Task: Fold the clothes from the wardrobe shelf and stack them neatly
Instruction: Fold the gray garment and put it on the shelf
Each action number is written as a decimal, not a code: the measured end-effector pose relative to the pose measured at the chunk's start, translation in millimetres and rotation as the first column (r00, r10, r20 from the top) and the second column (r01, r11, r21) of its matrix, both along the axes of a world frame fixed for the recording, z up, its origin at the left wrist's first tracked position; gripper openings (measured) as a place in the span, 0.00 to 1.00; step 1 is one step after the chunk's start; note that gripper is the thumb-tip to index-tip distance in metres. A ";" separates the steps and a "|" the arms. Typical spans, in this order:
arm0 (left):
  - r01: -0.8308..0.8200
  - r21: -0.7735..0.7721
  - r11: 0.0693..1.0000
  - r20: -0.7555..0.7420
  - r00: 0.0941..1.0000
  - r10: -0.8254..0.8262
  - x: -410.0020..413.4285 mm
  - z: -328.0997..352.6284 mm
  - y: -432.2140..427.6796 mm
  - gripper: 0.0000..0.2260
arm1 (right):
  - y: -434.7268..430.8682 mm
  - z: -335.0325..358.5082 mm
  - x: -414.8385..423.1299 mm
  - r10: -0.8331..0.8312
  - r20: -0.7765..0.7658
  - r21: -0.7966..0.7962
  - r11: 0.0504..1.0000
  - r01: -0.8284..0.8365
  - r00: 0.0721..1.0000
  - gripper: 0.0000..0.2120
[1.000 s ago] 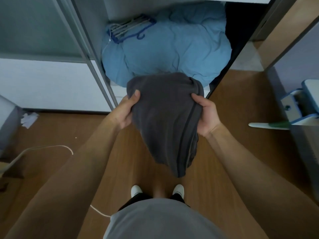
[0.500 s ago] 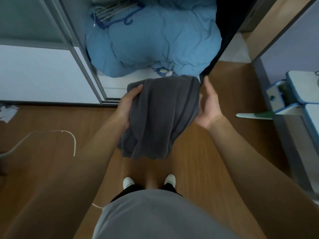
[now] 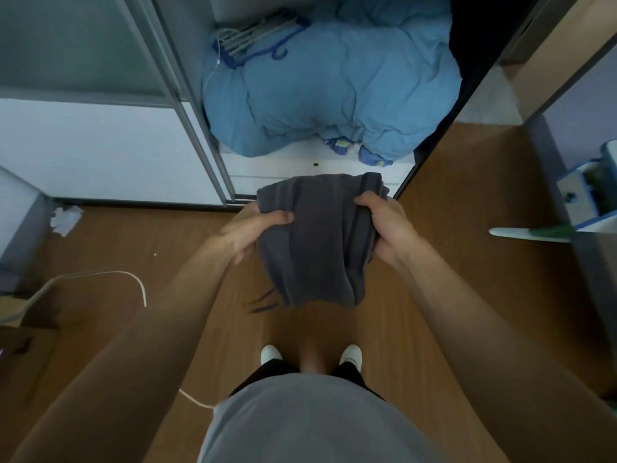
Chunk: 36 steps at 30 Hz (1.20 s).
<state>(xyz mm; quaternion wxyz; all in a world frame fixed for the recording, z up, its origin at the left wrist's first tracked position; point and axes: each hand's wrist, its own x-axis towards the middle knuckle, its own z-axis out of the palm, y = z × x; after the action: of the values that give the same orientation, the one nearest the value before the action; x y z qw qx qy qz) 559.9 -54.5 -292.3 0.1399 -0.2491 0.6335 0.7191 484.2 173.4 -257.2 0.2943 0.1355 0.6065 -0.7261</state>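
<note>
A dark grey garment with a darker stripe hangs folded in front of me, above the wooden floor. My left hand grips its left edge, thumb lying across the front of the cloth. My right hand grips its right edge, fingers curled over the top fold near the stripe. The garment's lower end bunches into a rounded fold below both hands. Behind it stands the open wardrobe, its white bottom shelf showing just past the cloth.
A big light blue duvet fills the wardrobe, with blue hangers on top. A sliding door frame stands at left. A white cable and crumpled paper lie on the floor. A blue and white rack is at right.
My right hand, which had let go and opened beside the garment, now grips its right edge again. The cloth is folded shorter and held lower, further from the wardrobe.
</note>
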 end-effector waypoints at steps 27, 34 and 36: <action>-0.094 -0.100 0.991 -0.323 0.945 0.057 -14.7 7.0 -55.8 0.40 | -53.3 0.8 -15.4 0.021 -0.040 0.307 0.952 -0.008 0.999 0.24; -0.138 -0.141 0.980 -0.317 0.944 0.087 -41.1 14.3 -79.0 0.33 | -62.2 -15.2 -15.9 0.356 -0.212 0.327 0.904 -0.277 0.910 0.58; -0.174 -0.084 0.981 -0.312 0.940 0.140 -52.7 19.5 -84.7 0.31 | -73.5 -8.3 -20.6 0.522 -0.234 0.506 0.786 -0.356 0.820 0.60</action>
<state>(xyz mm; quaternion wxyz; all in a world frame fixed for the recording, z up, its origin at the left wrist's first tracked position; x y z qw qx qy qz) 507.2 -139.2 -272.8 -0.0314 -0.1926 0.6644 0.7214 463.5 99.9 -265.5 0.3024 -0.0851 0.8123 -0.4914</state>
